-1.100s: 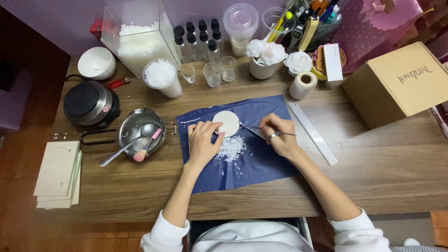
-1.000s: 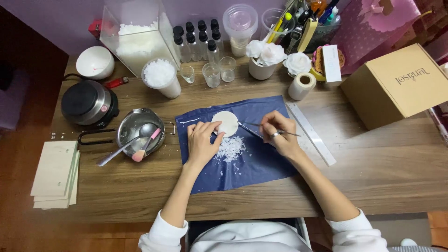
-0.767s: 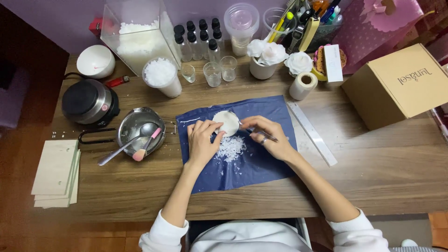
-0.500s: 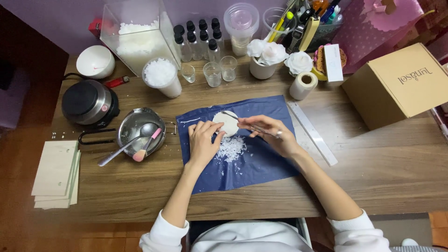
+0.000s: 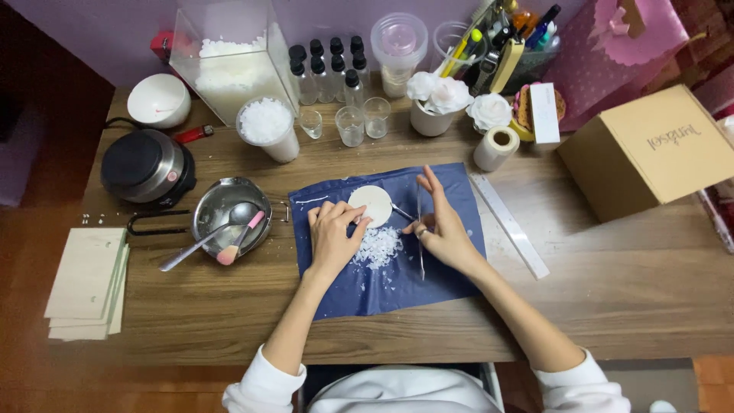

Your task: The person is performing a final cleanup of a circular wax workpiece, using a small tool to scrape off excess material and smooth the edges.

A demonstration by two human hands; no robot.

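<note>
The white wax disc (image 5: 371, 205) lies on the blue cloth (image 5: 451, 191) at mid-table, a heap of white shavings (image 5: 378, 247) just below it. The left hand (image 5: 332, 237) steadies the disc, fingertips bent onto its near edge. The right hand (image 5: 443, 229) pinches a thin metal tool (image 5: 420, 229) between thumb and fingers, with the index and middle fingers raised and spread. By my judgement, scraping of the disc is in hand; the following stroke calls for a firm hold on the disc and a shallow tool angle.

One head-worn view looks steeply down from above at the wooden table (image 5: 612, 306).
</note>
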